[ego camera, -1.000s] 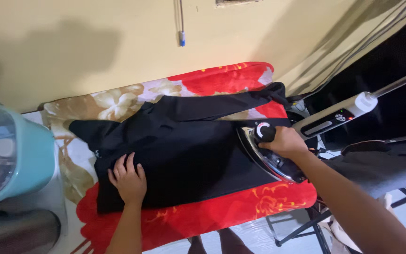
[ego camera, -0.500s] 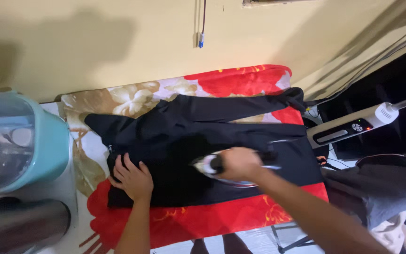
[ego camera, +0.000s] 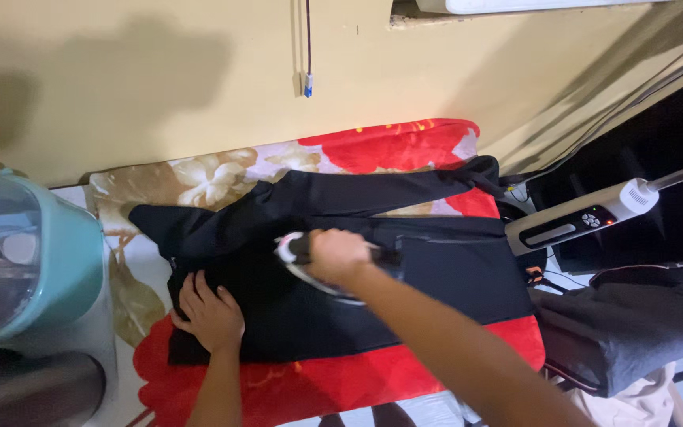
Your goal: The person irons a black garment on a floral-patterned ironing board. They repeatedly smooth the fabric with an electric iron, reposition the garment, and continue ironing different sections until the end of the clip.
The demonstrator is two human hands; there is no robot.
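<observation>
Iron (ego camera: 322,265) rests mid black garment (ego camera: 436,273), right hand (ego camera: 337,255) fingers clenched round handle. Looks heavy, rigid, soleplate likely hot: hold handle only. Garment soft, limp, spread on floral-covered board (ego camera: 405,146); left hand (ego camera: 209,312) fingers splayed flat, pinning cloth near edge.

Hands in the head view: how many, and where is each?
2. The left hand lies flat on the black garment near its lower-left corner. The right hand grips the iron at the garment's middle. None others visible.
</observation>
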